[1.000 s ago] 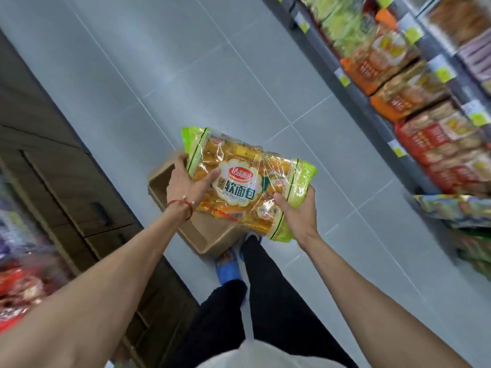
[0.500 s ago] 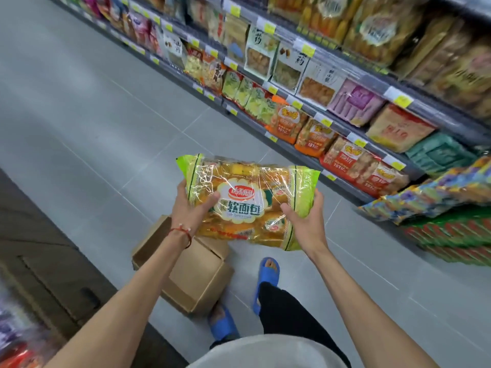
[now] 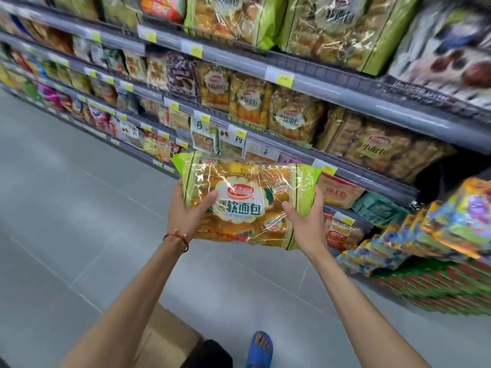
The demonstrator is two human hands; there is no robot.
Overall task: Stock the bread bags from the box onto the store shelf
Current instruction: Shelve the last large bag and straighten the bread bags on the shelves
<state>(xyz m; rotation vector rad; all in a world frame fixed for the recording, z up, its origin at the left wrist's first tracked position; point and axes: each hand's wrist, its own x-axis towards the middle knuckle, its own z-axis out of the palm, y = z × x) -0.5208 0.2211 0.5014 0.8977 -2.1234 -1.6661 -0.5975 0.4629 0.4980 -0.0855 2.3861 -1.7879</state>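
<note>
- Head view: a bread bag [image 3: 247, 203] with green ends and a clear middle is held level in the air at the centre of the view, in front of the store shelf [image 3: 345, 94] and not touching it.
- The left hand [image 3: 186, 211] grasps the bag's 9 o'clock end, thumb [image 3: 208, 200] laid over the front.
- The right hand [image 3: 308, 221] grasps the 3 o'clock end, its fingers [image 3: 318, 193] curled round the edge.
- A red string bracelet [image 3: 176, 237] sits on the left wrist.
- The shelf's tiers run from 9 o'clock through 12 to 3 o'clock; similar bread bags on the shelf [image 3: 265, 104] stand upright at 12 o'clock above the held bag.
- The cardboard box [image 3: 170, 338] rests on the grey tiled floor [image 3: 66, 208] at 6 o'clock, partly hidden by the left forearm; its contents cannot be seen.
- A blue sandal [image 3: 260, 349] stands just beside the box, toward 5 o'clock.
</note>
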